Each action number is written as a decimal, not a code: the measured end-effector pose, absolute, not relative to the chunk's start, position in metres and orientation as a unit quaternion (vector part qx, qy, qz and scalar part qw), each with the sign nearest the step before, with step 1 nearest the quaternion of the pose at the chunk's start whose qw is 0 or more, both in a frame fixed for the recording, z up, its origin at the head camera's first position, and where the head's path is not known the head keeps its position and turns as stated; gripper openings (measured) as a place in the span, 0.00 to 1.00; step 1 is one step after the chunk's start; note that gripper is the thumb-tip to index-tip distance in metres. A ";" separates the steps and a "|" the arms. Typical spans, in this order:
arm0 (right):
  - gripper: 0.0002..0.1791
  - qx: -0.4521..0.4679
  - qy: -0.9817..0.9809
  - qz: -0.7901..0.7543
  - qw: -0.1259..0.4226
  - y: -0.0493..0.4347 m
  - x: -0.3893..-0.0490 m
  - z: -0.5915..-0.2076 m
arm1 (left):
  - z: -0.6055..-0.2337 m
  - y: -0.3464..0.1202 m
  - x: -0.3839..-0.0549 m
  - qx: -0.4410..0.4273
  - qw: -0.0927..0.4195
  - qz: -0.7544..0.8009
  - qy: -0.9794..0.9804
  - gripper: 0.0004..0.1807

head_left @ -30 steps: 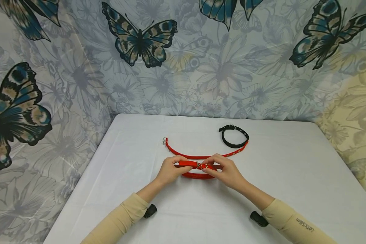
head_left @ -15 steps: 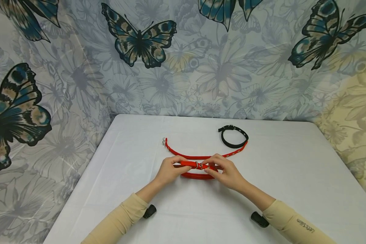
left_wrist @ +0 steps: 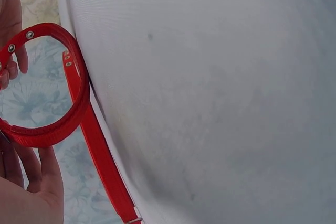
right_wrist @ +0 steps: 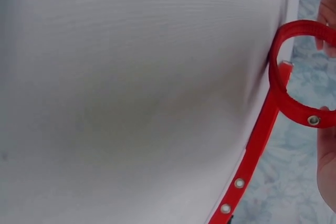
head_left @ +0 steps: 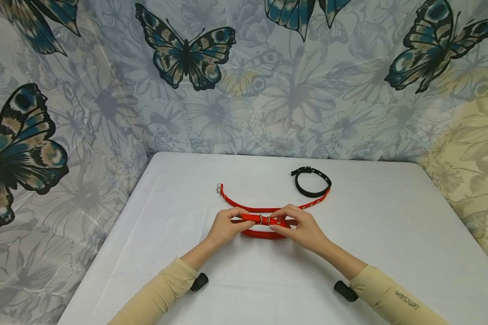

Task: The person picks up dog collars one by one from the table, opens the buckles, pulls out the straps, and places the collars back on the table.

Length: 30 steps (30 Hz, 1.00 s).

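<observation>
A red collar [head_left: 264, 234] with metal eyelets is bent into a loop between both hands, its buckle area facing the person. My left hand [head_left: 225, 228] pinches it left of the metal buckle [head_left: 261, 220], thumb in front. On the other side of the buckle, my right hand [head_left: 302, 228] pinches the eyelet strap between thumb and fingers. The left wrist view has the loop [left_wrist: 79, 98] from the side, with eyelets along its upper part. In the right wrist view, one eyelet [right_wrist: 313, 120] shows near the right hand [right_wrist: 326, 171].
A second red collar [head_left: 264, 210] lies unfastened in a curve just behind the hands, its buckle end at left. Its eyelet end meets a black collar [head_left: 312, 195], buckled into a ring at the back right. All lie on a white-covered table [head_left: 187, 176] before a butterfly-patterned cloth [head_left: 244, 122].
The metal buckle of the held collar has shifted slightly left, and the right thumb has moved a little along the strap. Both hands keep their grip; the other collars stay put.
</observation>
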State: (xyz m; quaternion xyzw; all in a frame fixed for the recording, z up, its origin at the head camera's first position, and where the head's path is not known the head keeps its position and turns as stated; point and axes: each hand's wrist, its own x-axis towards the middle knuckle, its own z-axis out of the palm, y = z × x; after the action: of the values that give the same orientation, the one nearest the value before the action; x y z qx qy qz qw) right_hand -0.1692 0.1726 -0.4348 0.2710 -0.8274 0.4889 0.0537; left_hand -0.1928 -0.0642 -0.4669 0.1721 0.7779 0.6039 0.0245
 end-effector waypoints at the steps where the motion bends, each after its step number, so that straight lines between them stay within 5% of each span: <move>1: 0.13 0.268 -0.828 0.490 0.053 0.171 -0.168 -0.431 | -0.467 -0.064 -0.193 0.172 0.024 0.603 0.779 0.05; 21: 0.15 0.343 -0.818 0.450 0.102 0.184 -0.186 -0.465 | -0.471 -0.065 -0.193 0.170 0.029 0.592 0.788 0.03; 30: 0.16 0.355 -0.819 0.437 0.112 0.179 -0.168 -0.432 | -0.438 -0.065 -0.178 0.161 0.050 0.611 0.774 0.05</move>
State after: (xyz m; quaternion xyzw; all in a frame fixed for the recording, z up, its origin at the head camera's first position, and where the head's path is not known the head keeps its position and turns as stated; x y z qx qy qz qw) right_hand -0.1678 0.1786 -0.4320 0.3548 -0.8186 0.4375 0.1122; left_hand -0.1782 -0.0651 -0.4377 0.1615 0.7736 0.6107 0.0502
